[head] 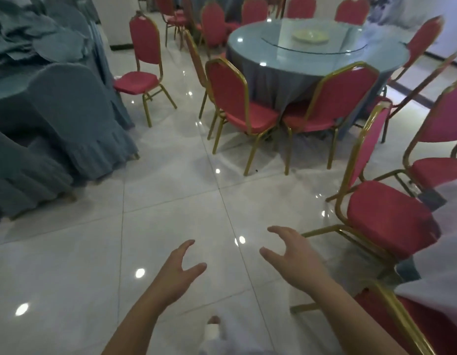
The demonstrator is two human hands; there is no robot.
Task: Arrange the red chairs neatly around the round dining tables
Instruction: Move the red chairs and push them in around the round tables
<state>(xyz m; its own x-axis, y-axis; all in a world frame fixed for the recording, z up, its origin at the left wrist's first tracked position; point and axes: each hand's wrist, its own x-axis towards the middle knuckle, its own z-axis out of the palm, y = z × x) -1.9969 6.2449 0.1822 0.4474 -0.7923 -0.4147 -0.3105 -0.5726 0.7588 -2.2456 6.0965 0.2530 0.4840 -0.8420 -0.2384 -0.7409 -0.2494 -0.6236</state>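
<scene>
A round table point(250, 44) with a blue-grey cloth and a glass turntable stands at the upper right. Several red chairs with gold frames ring it; two of them point(232, 98) point(342, 98) are tucked in at its near side. One red chair point(143, 60) stands alone to the left, facing away from the table. Another red chair point(386, 216) stands at the right, close to my right hand. My left hand point(176, 275) and my right hand point(296, 260) hover over the floor, both empty with fingers spread.
Chairs in blue-grey covers point(68, 119) crowd the left side, with folded covers piled behind. A red chair's gold frame point(396, 316) juts in at the bottom right. Glossy white floor tiles point(171, 188) lie between the covered chairs and the table.
</scene>
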